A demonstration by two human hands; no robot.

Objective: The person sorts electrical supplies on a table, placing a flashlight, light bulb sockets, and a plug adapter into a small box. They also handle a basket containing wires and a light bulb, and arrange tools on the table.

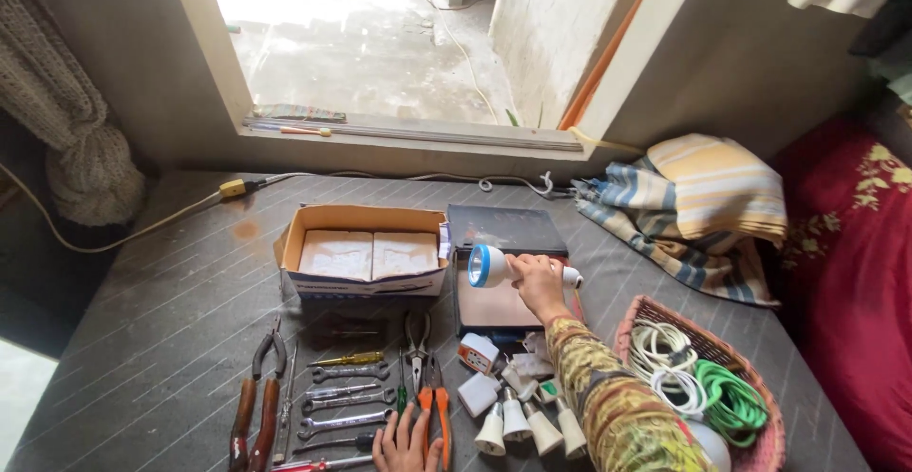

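Right hand (538, 284) grasping one blue-white torch (508, 267); left hand (407, 443) released, flat beside four white lamp holders (530, 426).

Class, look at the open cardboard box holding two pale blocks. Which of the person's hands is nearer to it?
Right. The right hand grips a blue-and-white torch just beside the open cardboard box. The left hand rests lower down, among the tools, well short of it.

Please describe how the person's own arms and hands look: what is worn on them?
The right hand is bare; its arm wears a long sleeve with a yellow, green and reddish floral pattern, reaching the wrist. The left hand is bare too, with no ring visible; its arm is out of view.
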